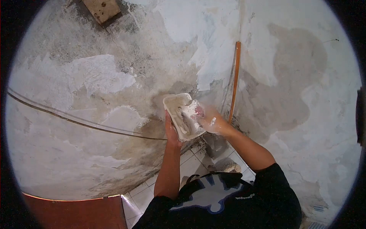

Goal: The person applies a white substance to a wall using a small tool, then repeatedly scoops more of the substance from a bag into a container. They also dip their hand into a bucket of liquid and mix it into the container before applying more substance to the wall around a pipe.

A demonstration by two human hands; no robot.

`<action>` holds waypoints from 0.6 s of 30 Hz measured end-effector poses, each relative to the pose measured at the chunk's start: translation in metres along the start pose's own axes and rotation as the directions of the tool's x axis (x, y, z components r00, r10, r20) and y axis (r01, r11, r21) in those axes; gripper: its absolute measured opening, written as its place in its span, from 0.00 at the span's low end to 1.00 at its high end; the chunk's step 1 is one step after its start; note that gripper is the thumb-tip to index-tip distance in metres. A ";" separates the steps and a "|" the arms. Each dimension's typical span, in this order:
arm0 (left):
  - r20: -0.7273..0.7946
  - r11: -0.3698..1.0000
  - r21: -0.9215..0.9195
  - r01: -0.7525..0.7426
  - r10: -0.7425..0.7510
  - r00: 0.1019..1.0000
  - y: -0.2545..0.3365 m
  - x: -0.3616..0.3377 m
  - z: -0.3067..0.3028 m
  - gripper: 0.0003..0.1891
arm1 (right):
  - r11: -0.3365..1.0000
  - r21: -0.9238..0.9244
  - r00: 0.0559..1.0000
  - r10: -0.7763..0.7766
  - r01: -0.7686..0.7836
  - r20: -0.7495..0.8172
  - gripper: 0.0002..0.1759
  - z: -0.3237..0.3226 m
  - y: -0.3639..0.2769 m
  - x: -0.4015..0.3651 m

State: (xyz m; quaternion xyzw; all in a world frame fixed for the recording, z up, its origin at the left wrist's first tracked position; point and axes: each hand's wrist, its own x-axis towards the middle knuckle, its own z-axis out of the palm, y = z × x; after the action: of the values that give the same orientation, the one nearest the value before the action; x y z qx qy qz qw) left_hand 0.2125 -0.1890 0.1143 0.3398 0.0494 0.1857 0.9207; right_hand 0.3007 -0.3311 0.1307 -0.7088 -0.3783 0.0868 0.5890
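My left hand [172, 131] grips a white plastic tub [167, 102] from its left side and underneath, tilted so that its inside faces me. Pale wet filler paste [179, 114] coats the bottom and walls of the tub. At the tub's right rim is my right hand [213, 120], blurred by motion and spotted with white paste. Its fingers appear closed round a paste-covered piece [193, 107] that reaches over the tub; smear and paste hide what kind of thing it is.
Patchy, stained walls [103, 72] meet in a corner ahead. An orange-brown strip [236, 76] stands along the corner. A dark cable [76, 119] crosses the left wall. White floor tiles [188, 168] lie below, with a reddish-brown panel [76, 212] at lower left and a wooden block [102, 10] above.
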 end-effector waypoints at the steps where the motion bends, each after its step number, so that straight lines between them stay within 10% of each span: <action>1: 0.022 1.000 0.001 0.005 -0.005 1.000 0.001 -0.002 -0.002 0.28 | 1.000 0.018 0.999 0.016 -0.016 0.028 0.15 0.003 0.001 0.001; 6: 0.014 1.000 -0.007 0.029 -0.029 0.999 0.000 -0.002 -0.026 0.27 | 0.981 0.195 0.998 -0.009 -0.004 0.066 0.16 0.016 0.002 0.005; 9: 0.043 0.997 -0.070 0.018 -0.015 0.999 0.002 -0.002 -0.041 0.27 | 0.959 -0.284 0.967 0.048 0.026 0.250 0.16 -0.004 -0.020 0.010; 12: 0.022 0.975 -0.217 0.051 -0.047 0.999 0.010 -0.009 -0.040 0.26 | 0.830 -0.457 0.947 -0.296 0.318 0.123 0.19 -0.018 -0.022 0.010; 14: 0.129 0.958 -0.260 0.125 -0.093 0.987 0.013 -0.012 -0.046 0.27 | 0.437 -0.631 0.759 -0.485 0.641 0.435 0.20 -0.032 -0.036 0.010; 18: 0.176 0.948 -0.288 0.137 -0.088 0.980 0.013 -0.013 -0.037 0.26 | 0.281 -0.644 0.685 -0.481 0.712 0.547 0.20 -0.021 -0.018 0.008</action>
State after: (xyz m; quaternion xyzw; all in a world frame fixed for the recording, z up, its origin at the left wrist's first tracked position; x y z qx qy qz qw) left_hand 0.1880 -0.1624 0.0935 0.2070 -0.0341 0.1100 0.9715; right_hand 0.3103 -0.3421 0.1560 -0.6816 -0.6797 -0.2424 0.1212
